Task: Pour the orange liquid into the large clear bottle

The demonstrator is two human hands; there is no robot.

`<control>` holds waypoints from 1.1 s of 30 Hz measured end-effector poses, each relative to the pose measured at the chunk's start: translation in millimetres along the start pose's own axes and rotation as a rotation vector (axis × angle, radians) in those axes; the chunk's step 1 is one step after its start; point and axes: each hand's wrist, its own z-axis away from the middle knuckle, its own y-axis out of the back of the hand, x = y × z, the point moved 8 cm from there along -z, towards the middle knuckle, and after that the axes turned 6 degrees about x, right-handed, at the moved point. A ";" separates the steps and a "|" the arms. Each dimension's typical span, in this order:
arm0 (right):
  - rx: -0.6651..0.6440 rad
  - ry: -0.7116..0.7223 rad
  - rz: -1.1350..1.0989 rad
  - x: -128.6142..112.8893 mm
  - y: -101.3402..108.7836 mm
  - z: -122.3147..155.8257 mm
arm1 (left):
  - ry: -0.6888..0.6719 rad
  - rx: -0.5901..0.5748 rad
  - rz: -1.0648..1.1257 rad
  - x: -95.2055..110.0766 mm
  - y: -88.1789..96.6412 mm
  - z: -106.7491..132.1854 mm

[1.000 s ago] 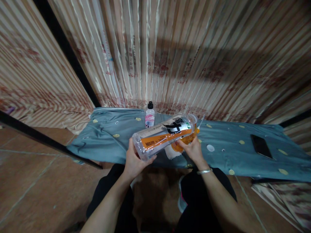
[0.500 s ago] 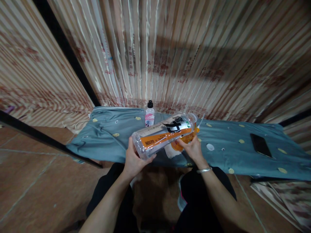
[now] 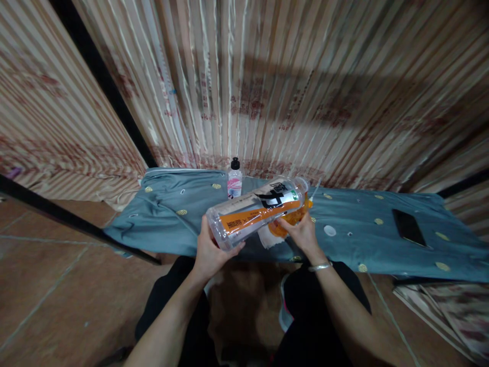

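My left hand [image 3: 211, 251] grips the base of a large clear plastic bottle [image 3: 255, 211] with an orange and white label. The bottle is tipped almost flat, its open neck pointing right and away. Under the neck sits an orange container [image 3: 287, 221] holding orange liquid; my right hand [image 3: 301, 233] is closed around it, a bracelet on the wrist. A white cloth or paper [image 3: 266, 235] lies beneath them on the blue-grey cloth [image 3: 171, 214].
A small clear bottle with a black cap and pink label [image 3: 234, 179] stands at the back. A white cap [image 3: 329, 230] and a black phone [image 3: 408, 228] lie to the right. Striped curtains [image 3: 267, 81] hang behind. Tiled floor [image 3: 57, 285] is at the left.
The big bottle has risen slightly and its neck has tilted a little further over the orange container. Both hands keep their grips.
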 end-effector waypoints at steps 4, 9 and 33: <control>0.009 -0.011 0.003 -1.4 0.6 -0.1 | -0.015 -0.014 0.001 -2.8 0.2 0.2; 0.019 -0.042 0.008 -2.5 1.1 -0.1 | -0.029 -0.024 -0.020 -2.4 0.5 0.1; 0.002 -0.041 0.030 -3.7 2.9 -0.7 | 0.038 -0.002 0.024 0.8 0.8 -0.4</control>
